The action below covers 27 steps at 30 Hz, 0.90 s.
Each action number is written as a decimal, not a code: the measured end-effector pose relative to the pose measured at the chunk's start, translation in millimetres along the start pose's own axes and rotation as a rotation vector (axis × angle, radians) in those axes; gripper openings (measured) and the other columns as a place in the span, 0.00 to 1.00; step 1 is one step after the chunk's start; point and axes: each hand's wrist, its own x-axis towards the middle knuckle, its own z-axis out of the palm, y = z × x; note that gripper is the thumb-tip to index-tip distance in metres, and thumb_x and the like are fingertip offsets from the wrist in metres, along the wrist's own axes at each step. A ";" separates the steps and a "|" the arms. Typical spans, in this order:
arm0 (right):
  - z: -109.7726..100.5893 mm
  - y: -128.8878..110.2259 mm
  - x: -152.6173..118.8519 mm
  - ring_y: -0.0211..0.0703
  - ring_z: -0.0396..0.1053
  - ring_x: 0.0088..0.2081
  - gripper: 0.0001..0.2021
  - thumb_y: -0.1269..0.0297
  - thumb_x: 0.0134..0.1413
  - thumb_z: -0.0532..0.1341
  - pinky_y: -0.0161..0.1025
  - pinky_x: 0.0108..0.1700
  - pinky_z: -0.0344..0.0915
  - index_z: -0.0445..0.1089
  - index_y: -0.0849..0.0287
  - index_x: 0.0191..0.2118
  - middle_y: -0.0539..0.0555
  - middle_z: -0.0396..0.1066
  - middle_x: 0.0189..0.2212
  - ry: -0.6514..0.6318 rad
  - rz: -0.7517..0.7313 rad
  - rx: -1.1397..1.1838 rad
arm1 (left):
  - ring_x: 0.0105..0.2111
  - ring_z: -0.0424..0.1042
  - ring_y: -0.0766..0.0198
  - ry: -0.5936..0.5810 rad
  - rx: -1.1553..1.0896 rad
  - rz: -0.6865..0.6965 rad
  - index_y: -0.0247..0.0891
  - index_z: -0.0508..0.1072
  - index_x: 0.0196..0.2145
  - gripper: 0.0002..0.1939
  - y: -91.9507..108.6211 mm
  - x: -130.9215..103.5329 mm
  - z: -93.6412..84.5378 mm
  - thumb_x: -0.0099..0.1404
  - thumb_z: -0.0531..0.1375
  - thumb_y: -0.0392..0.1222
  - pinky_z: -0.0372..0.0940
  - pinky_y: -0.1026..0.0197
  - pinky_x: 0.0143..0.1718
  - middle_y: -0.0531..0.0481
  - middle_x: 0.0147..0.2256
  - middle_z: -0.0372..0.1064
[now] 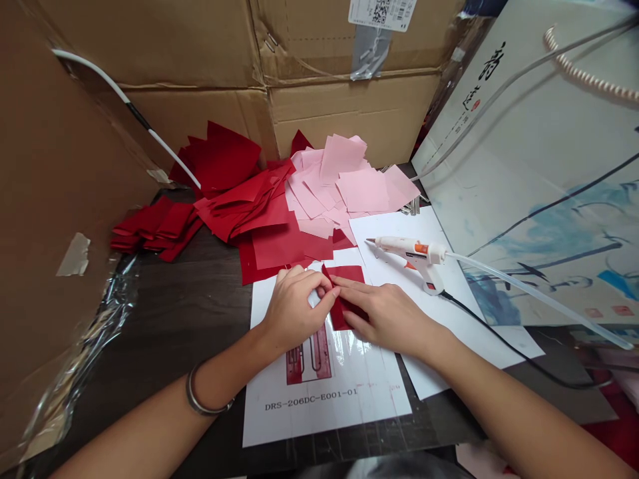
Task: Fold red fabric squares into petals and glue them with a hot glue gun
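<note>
A red velvety sheet (348, 299) lies on the white printed page, its left edge raised in a fold. My left hand (298, 303) is closed, thumb and forefinger pinching that raised edge. Flat across the red sheet rests my right hand (387, 313), fingers stretched out and their tips by the fold. Beneath both hands, the white page (329, 419) carries a red printed picture (309, 359) and a line of text. A white hot glue gun (407, 249), with a clear glue stick in its back, lies to the right on another white sheet (469, 332).
Loose red sheets (239, 199) and pink sheets (339, 183) are heaped at the back. Folded red pieces (154, 229) sit at the left, and small metal clips (412, 206) at the back right. Cardboard (210, 46) and a white painted board (529, 166) wall the table in; a black cord (479, 319) runs right.
</note>
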 end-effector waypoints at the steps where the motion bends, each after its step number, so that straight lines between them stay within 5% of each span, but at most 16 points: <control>1: -1.0 0.9 0.0 0.49 0.75 0.48 0.20 0.68 0.58 0.55 0.47 0.45 0.74 0.68 0.56 0.56 0.52 0.60 0.62 -0.004 -0.001 0.001 | 0.31 0.63 0.61 -0.010 0.003 0.003 0.39 0.70 0.27 0.09 -0.5 -0.2 0.2 0.65 0.58 0.42 0.54 0.54 0.39 0.54 0.27 0.71; 9: -9.8 11.8 -3.7 0.51 0.70 0.54 0.20 0.65 0.60 0.57 0.50 0.53 0.71 0.68 0.59 0.57 0.54 0.68 0.57 0.064 0.010 -0.027 | 0.33 0.63 0.59 -0.021 0.095 0.084 0.40 0.74 0.30 0.05 -3.1 -1.4 2.5 0.63 0.61 0.41 0.56 0.53 0.38 0.51 0.32 0.73; 20: -7.2 12.5 -1.7 0.50 0.69 0.56 0.22 0.66 0.60 0.56 0.49 0.52 0.72 0.64 0.58 0.60 0.54 0.64 0.60 0.069 -0.007 -0.029 | 0.43 0.69 0.52 0.096 0.282 0.405 0.35 0.76 0.37 0.08 -5.1 -6.5 5.6 0.66 0.58 0.39 0.65 0.49 0.43 0.44 0.42 0.75; 27: -12.0 11.0 -8.4 0.54 0.71 0.52 0.24 0.61 0.61 0.56 0.52 0.48 0.74 0.63 0.60 0.61 0.54 0.60 0.62 -0.009 0.031 -0.113 | 0.52 0.71 0.49 0.026 0.250 0.483 0.34 0.75 0.44 0.10 -9.8 -7.5 8.3 0.68 0.56 0.36 0.66 0.45 0.51 0.43 0.45 0.76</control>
